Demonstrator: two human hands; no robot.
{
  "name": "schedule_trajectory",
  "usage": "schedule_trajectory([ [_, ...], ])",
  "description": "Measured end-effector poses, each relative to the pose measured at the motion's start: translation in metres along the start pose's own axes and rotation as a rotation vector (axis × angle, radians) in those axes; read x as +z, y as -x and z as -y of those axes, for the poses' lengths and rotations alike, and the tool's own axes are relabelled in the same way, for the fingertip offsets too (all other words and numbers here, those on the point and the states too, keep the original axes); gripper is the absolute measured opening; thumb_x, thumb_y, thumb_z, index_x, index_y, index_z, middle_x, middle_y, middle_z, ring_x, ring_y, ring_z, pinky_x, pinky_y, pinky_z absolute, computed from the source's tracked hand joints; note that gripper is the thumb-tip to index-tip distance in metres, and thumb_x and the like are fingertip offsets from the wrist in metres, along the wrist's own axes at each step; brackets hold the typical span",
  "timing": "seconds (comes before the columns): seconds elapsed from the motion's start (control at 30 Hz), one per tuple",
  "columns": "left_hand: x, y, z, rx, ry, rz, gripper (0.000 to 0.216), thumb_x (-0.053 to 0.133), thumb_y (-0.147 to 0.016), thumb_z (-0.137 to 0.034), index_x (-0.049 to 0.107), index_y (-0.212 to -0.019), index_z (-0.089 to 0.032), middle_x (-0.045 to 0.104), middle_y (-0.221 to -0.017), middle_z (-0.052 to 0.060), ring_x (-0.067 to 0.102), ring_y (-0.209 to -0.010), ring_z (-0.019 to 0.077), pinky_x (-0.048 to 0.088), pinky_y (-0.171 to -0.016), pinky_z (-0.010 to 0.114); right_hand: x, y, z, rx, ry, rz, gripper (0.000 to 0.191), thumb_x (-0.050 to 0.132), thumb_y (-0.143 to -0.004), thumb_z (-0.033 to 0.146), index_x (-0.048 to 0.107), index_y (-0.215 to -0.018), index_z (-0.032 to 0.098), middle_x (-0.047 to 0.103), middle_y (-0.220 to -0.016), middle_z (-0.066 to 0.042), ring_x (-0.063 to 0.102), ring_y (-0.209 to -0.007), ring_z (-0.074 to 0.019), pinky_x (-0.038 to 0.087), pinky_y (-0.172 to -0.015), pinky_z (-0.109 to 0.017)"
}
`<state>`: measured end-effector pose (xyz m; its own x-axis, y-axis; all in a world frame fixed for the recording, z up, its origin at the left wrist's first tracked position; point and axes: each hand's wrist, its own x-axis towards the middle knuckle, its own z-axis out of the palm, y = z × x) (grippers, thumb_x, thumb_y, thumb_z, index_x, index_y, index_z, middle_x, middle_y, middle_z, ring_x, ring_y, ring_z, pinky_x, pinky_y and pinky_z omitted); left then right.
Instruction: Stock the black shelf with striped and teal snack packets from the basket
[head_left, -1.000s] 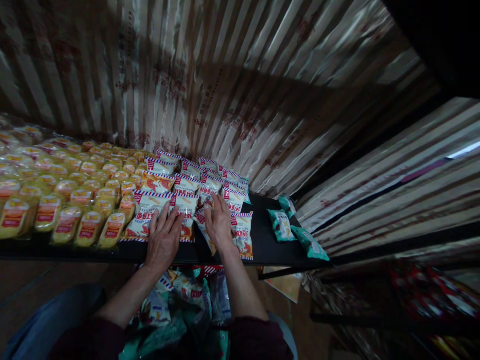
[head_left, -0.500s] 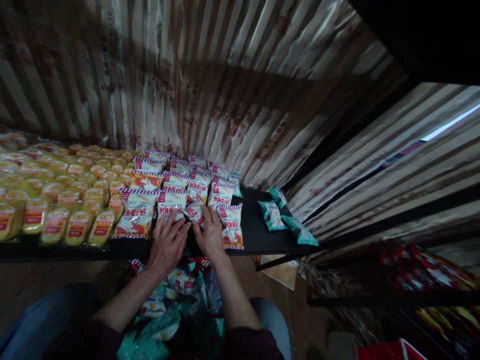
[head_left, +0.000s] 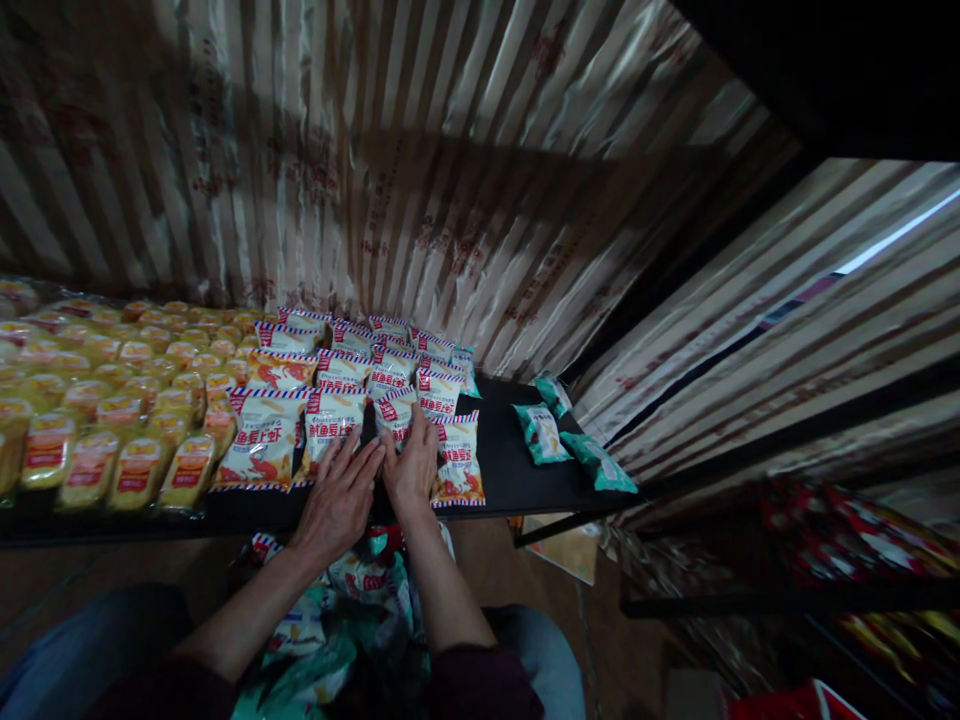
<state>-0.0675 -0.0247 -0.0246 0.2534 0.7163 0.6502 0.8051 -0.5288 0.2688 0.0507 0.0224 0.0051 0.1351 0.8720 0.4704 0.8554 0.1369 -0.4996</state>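
Honestly, soft puffy bags like these probably reward a light touch. Right hand [head_left: 411, 470] is over the lower front of a tilted white snack bag [head_left: 394, 408] on the black shelf [head_left: 517, 480], and I can't tell whether it's pinching it or just pressing, since the hand itself hides the contact. Left hand [head_left: 341, 495] has its fingers stretched out, not wrapped around anything, tips over the lower part of the red-lettered bag [head_left: 334, 412] next door.

For the tilted one, I'd go with flat fingers low on the front, nudge rather than squeeze, and let the left brace the neighbour so it doesn't slide. Mind the shrimp-print bag [head_left: 457, 468] just right of it too; a wide palm could knock it crooked. Yellow packaged cakes [head_left: 136, 475] line the left, with teal bags [head_left: 541, 432] apart on the right.
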Motion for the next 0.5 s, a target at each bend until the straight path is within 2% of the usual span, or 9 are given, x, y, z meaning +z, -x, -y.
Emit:
schedule_trajectory([
  [0.13, 0.003, 0.001, 0.001, 0.022, -0.015, 0.012, 0.05, 0.04, -0.085, -0.011, 0.045, -0.135, -0.009, 0.051, -0.139, 0.011, 0.018, -0.144, 0.0257, 0.025, -0.114, 0.05, 0.009, -0.008, 0.003, 0.03, 0.019, -0.038, 0.06, 0.05, -0.089, 0.043, 0.036, -0.141, 0.016, 0.054, -0.113, -0.017, 0.05, -0.109, -0.031, 0.044, -0.09, -0.045],
  [0.27, 0.007, 0.002, 0.003, 0.029, -0.042, 0.036, 0.054, 0.039, -0.083, -0.009, 0.04, -0.137, -0.005, 0.051, -0.139, 0.014, 0.013, -0.145, 0.0263, 0.026, -0.113, 0.051, 0.018, -0.013, 0.005, 0.054, 0.059, -0.07, 0.062, 0.051, -0.087, 0.049, 0.04, -0.139, 0.015, 0.054, -0.11, -0.017, 0.051, -0.106, -0.0316, 0.044, -0.089, -0.047],
  [0.37, 0.01, 0.002, 0.004, 0.024, -0.05, 0.031, 0.056, 0.04, -0.083, -0.007, 0.037, -0.139, -0.005, 0.049, -0.14, 0.014, 0.013, -0.145, 0.0261, 0.024, -0.114, 0.05, 0.022, -0.013, 0.004, 0.04, 0.066, -0.071, 0.063, 0.051, -0.087, 0.052, 0.043, -0.136, 0.013, 0.051, -0.119, -0.02, 0.048, -0.113, -0.0326, 0.043, -0.093, -0.048],
  [0.5, 0.01, 0.002, 0.005, 0.016, -0.056, 0.036, 0.06, 0.039, -0.082, -0.005, 0.034, -0.142, -0.009, 0.045, -0.143, 0.012, 0.012, -0.145, 0.0256, 0.023, -0.114, 0.05, 0.025, -0.005, 0.001, -0.002, 0.024, -0.061, 0.061, 0.046, -0.09, 0.051, 0.042, -0.137, 0.011, 0.038, -0.139, -0.024, 0.035, -0.13, -0.0342, 0.037, -0.1, -0.051],
])
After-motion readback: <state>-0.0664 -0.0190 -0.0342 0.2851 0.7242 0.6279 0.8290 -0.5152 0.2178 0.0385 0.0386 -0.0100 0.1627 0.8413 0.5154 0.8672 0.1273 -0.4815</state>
